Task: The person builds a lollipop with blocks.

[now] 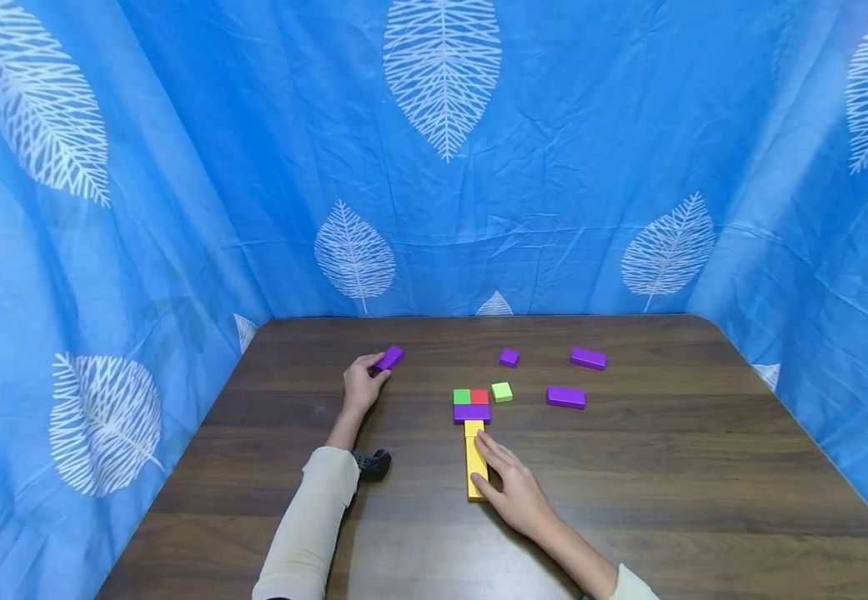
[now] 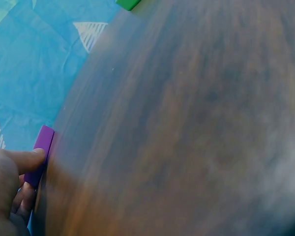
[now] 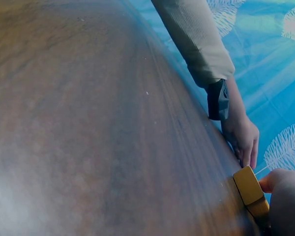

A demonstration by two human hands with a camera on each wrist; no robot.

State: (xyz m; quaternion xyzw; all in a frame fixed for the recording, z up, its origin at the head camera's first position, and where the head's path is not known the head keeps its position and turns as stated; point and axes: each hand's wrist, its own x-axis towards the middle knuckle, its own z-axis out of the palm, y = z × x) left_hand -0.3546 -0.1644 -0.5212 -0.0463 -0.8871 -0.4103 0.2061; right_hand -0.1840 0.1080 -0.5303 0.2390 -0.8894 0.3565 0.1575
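While the left hand (image 1: 361,388) pinches a purple block (image 1: 392,357) at the yellow strip's (image 1: 474,457) eleven o'clock, the right hand (image 1: 518,490) rests on that strip, fingers extended. Touching it at twelve — a purple slab (image 1: 471,412), then a green square (image 1: 462,397) and red square (image 1: 480,397). A lime block (image 1: 502,392) and purple cube (image 1: 509,357) lie near one; two purple bars (image 1: 565,397) (image 1: 589,359), towards two.

Blue leaf-print cloth (image 1: 569,167) behind wooden table (image 1: 689,467)

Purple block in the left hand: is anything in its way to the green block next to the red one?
Nothing visible is. The left hand pinches the purple block, and only bare table shows between that and the green block. The right hand touches the yellow blocks, outside that path.
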